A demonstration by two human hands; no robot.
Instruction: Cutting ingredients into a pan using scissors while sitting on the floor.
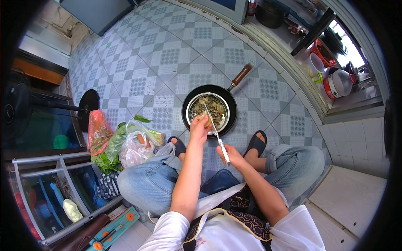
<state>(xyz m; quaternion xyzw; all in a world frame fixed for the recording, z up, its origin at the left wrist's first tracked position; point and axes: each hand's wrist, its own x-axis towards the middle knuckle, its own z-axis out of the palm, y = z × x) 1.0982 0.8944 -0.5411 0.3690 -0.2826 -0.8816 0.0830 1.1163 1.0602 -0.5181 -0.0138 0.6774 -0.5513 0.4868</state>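
Note:
A round metal bowl sits inside a black frying pan with a wooden handle, on the tiled floor before me. Small dark and pale pieces of food lie in the bowl. My left hand holds a pale yellowish piece of food over the bowl's near side. In my right hand is a knife with a white handle; its long, narrow blade points away from me and touches or passes close beside the held piece. What kind of food it is, I cannot tell.
Plastic bags with leafy greens and other produce lie left of my feet. Beyond them stands a black fan. A metal rack is at the left. White cabinet doors stand at the lower right, and shelves with containers at the upper right.

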